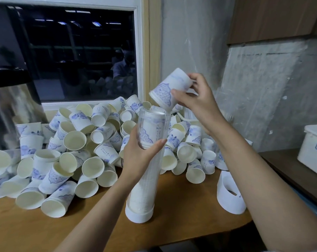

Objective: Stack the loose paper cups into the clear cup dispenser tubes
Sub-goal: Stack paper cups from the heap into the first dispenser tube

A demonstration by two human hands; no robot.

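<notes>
Wooden table (103, 222), concrete wall (263, 97), dark window (77, 55)

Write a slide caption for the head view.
The left hand grips a clear dispenser tube while the right hand tilts a paper cup over its top.

Dispenser tube (146, 188) upright on table (26, 231), centre, cups stacked inside. Loose cup pile (77, 142) wraps it from 9 round behind to 2 o'clock. Urn (12, 110) at 10. Window (77, 57) at 11, behind pile. Loose end cap (230, 195) at 3. Lidded tub (312, 153) beyond it. Tilted cup (170, 88) over tube mouth, at 1.
</notes>
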